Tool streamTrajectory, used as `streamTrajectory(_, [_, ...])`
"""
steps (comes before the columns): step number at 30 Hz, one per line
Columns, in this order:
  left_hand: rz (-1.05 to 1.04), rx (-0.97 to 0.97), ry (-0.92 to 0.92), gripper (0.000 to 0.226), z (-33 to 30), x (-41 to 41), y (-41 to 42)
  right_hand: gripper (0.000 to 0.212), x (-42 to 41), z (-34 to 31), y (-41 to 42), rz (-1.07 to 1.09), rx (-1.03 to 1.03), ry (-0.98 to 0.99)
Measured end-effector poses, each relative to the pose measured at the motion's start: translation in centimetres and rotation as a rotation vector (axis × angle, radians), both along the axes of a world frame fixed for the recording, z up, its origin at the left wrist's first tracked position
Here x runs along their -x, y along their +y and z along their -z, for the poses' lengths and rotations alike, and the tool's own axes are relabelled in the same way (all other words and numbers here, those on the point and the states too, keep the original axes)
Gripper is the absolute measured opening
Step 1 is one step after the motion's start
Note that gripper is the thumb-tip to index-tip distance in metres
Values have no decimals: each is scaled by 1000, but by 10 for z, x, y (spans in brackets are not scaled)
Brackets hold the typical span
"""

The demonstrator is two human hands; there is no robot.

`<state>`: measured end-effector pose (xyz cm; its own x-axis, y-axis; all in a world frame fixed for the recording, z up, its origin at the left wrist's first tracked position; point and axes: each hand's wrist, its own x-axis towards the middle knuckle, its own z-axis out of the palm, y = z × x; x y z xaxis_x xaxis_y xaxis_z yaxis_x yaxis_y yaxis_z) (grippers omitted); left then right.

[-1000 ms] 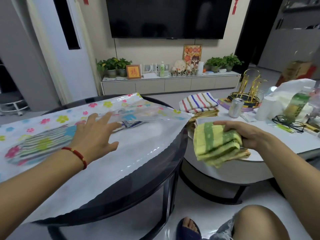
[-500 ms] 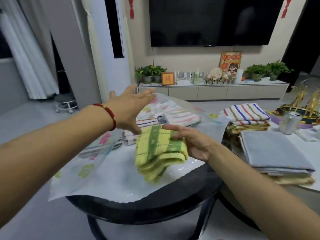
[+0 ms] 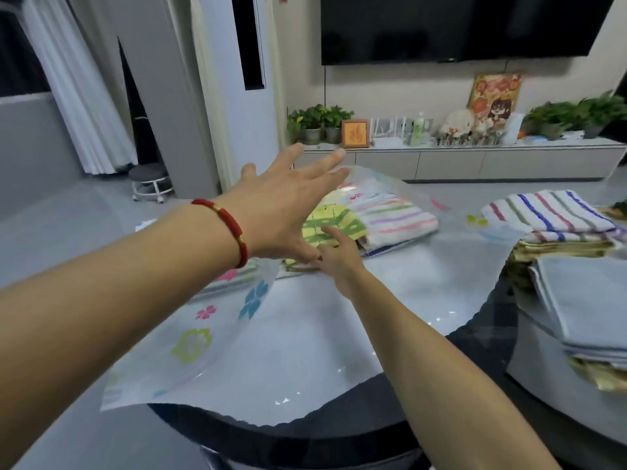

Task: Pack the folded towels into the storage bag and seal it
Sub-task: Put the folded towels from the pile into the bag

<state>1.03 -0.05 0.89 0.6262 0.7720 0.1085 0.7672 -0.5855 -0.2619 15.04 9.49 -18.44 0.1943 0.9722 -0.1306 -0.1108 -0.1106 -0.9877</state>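
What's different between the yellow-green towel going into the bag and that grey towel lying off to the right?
The yellow-green towel has a checked pattern; the grey towel is plain. The yellow-green towel sits inside the flowered storage bag under the right hand, while the grey towel is outside it, untouched, topping a stack on the neighbouring table. The left hand holds the bag's upper layer up. Both towels are folded flat.

Readable text: one character only

A small orange framed picture (image 3: 355,133) on the TV cabinet (image 3: 475,157) bears one gold Chinese character, 福.
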Motion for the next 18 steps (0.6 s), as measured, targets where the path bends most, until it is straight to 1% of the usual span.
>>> streamTrajectory(2, [25, -4, 1, 110, 7, -3, -3, 52, -17, -6, -17, -9, 25, -134])
streamTrajectory(4, [50, -25, 4, 106, 14, -8, -5, 41, -41, -10, -40, -47, 22, -235])
streamTrajectory(8, [69, -25, -22, 109, 27, -26, -8, 24, -101, -22, -100, -232, -39, -511])
streamTrajectory(10, [90, -21, -30, 107, 33, -39, -7, 23, -138, -33, -136, -370, -39, -582])
streamTrajectory(12, [111, -25, -16, 102, 39, -54, -6, 22, -177, -41, -171, -408, -21, -583])
streamTrajectory(13, [117, -23, -4, 100, 42, -63, -5, 23, -197, -42, -185, -366, -14, -568])
streamTrajectory(15, [120, -5, 19, 95, 48, -80, -4, 22, -240, -38, -205, -172, 21, -548])
streamTrajectory(16, [117, 7, 27, 93, 51, -87, -4, 20, -261, -34, -211, -28, 44, -580])
streamTrajectory(18, [110, 27, 43, 86, 57, -101, -3, 18, -304, -24, -214, 266, 97, -772])
